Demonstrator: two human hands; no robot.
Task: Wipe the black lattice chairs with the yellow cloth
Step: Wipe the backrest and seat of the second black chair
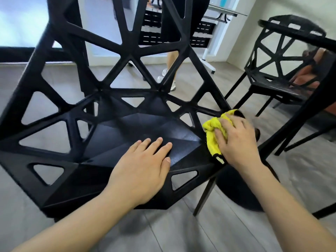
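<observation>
A black lattice chair fills the middle of the view, its seat facing me and its back rising away. My left hand rests flat on the front of the seat, fingers straight. My right hand presses a bunched yellow cloth against the right edge of the seat, fingers spread over it. Most of the cloth lies under the hand. A second black lattice chair stands at the right, partly behind a dark table edge.
A dark table edge and its legs cross the right side, with a round black base on the grey wood floor. A person's legs stand behind the chair back. A white-framed table stands farther back.
</observation>
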